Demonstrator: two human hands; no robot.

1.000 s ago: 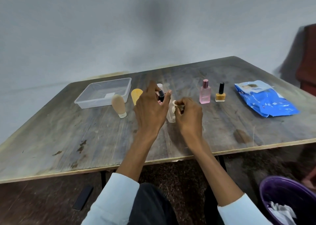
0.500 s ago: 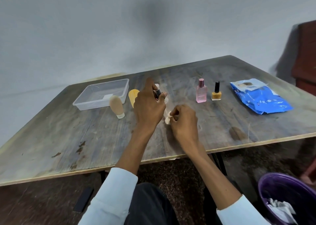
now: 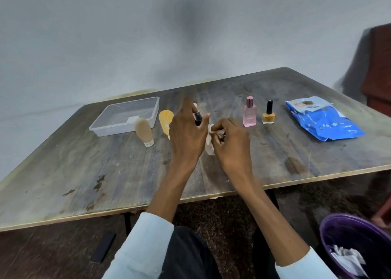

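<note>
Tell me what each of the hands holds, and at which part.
The left hand grips a small dark bottle by its lower part; the right hand pinches a crumpled wipe at its top.

Wooden table (image 3: 84,172), scuffed. Left of the fingers (image 3: 229,123): yellow tube (image 3: 165,120) closest, possibly lying flat, view poor. Beige tube (image 3: 143,130) just beyond it, upright on its cap. Clear plastic tray (image 3: 118,131) behind both. Right of the fingers: pink bottle (image 3: 249,114), then yellow nail polish (image 3: 268,117) with black cap, both upright, near each other. Farther right, blue packet (image 3: 325,122), flat. On the floor, lower right: purple bin (image 3: 338,221) holding crumpled paper.
</note>
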